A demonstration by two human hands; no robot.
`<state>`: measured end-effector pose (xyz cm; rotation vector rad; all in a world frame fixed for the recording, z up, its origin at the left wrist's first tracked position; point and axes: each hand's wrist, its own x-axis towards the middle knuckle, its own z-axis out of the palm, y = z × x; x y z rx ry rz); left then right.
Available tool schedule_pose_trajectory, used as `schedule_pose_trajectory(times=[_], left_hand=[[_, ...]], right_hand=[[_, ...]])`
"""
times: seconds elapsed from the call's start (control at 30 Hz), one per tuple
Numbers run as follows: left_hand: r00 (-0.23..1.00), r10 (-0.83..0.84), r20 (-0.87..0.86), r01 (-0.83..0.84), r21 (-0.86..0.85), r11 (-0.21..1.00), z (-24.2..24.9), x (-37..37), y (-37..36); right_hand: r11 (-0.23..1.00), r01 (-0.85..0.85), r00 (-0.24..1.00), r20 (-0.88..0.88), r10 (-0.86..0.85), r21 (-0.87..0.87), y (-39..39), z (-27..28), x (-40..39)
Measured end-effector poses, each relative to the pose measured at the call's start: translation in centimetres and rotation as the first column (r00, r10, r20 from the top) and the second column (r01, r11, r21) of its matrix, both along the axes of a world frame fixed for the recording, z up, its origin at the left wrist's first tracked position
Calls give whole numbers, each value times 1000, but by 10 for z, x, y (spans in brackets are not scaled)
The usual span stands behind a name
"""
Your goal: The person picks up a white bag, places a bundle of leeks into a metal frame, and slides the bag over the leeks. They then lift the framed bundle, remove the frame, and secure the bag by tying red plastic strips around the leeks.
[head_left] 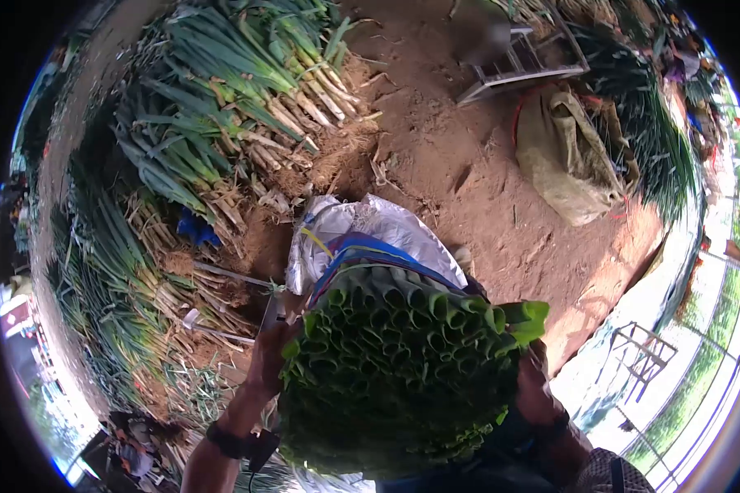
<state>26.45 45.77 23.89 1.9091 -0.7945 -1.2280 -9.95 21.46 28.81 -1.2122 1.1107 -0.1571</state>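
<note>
A large bundle of green leaves, packed upright with many hollow, cut-looking ends, fills the lower centre of the head view. My left hand is at the bundle's left side, its fingers mostly hidden by the leaves. At the right side is my right hand, its fingers hidden too. Behind the bundle's top edge lie a blue strip and a silvery sheet. A dark band is round each wrist.
Piles of long green onions lie on the left over brown soil. A metal frame stool stands at the upper right, near a tan sack and more greens. Another frame is at the lower right.
</note>
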Motion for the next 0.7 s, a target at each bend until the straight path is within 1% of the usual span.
schedule_pose_trajectory(times=[0.03,0.07,0.1,0.13,0.17,0.2,0.23,0.27,0.3,0.37,0.43,0.47,0.5,0.6,0.67,0.7], left_hand=[[983,94,-156,-83,73,994,-16,6,-3],[884,282,-373,-214,213,953,-31,12,-6],[711,470,-523,-304,373,876,-43,19,-14],[483,636,-602,-345,537,770,-44,22,-40],[723,514,-462,-356,388,850,-34,9,-57],[626,624,-466,-412,482,773,-33,3,-55],[518,727,-451,-456,573,681,-32,5,-51],[397,819,-413,-494,656,570,-31,7,-47],[396,833,-387,-489,679,548,-28,10,-45],[432,833,-346,-461,709,534,-24,17,-39],[470,825,-312,-448,721,528,-21,23,-33],[493,815,-304,-443,719,535,-22,26,-32],[511,807,-295,-440,717,541,-22,29,-29],[567,774,-283,-435,694,573,-29,39,-22],[613,737,-285,-432,660,614,-35,44,-16],[641,713,-286,-425,641,639,-38,47,-9]], right_hand=[[986,69,997,20,-73,154,-6,-7,12],[947,155,985,25,-168,283,-6,-16,17],[883,244,963,11,-271,401,-5,-25,23],[802,348,921,-17,-389,485,-2,-43,26],[703,436,869,-61,-491,562,-2,-60,27],[822,365,920,-35,-390,438,4,-65,21],[912,268,962,-35,-271,311,8,-60,17],[919,252,967,-40,-252,304,6,-63,16],[925,235,972,-46,-232,297,5,-66,16],[760,390,913,-108,-394,520,-7,-62,25],[873,139,990,-51,-131,468,-16,-70,9],[904,3,1000,-20,7,427,-26,-70,9],[895,70,997,-6,-75,441,-28,-66,13],[881,129,989,6,-148,454,-29,-68,14],[968,90,986,119,-121,235,-35,-71,16],[969,91,984,126,-123,229,-35,-71,16]])
